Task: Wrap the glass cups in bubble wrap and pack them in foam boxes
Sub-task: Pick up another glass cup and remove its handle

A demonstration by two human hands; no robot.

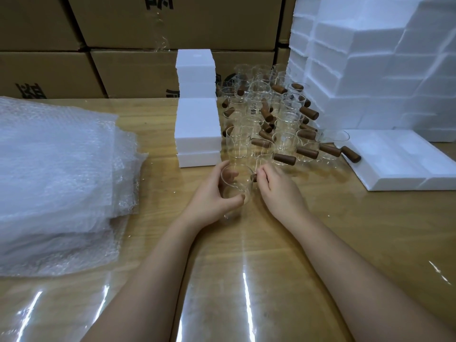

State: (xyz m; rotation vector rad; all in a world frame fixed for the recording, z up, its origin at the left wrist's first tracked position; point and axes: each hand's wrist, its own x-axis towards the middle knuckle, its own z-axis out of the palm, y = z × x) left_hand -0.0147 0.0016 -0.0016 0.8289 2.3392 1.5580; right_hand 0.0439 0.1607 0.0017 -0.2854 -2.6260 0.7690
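One cup [237,185] is up off the table [308,230], just in front of the cluster [266,119] of unwrapped cups. The left hand [212,197] curls round its glass body, and the right hand [278,191] pinches its wooden handle [254,178].

The chief risk is a knock. The held cup sits close to the cluster's front row, and any swing of the handle could tip the tightly packed glasses into one another. Bare glass is also slick, so a slack hold could let it drop onto the hard table. The bubble wrap [56,169] lies well to the left of the cluster, so carrying the cup there means passing the foam column [197,114] just left of the cluster, which could be toppled.

By count there are two hands and one cup held. The cluster holds perhaps thirty cups, too crowded to count exactly. There is one pile of bubble wrap. The foam column is about six pieces high. One flat foam tray [399,161] lies right of the cluster, and a wall of foam boxes [370,70] too many to count stands behind it. At least five cartons [148,21] are stacked beyond.
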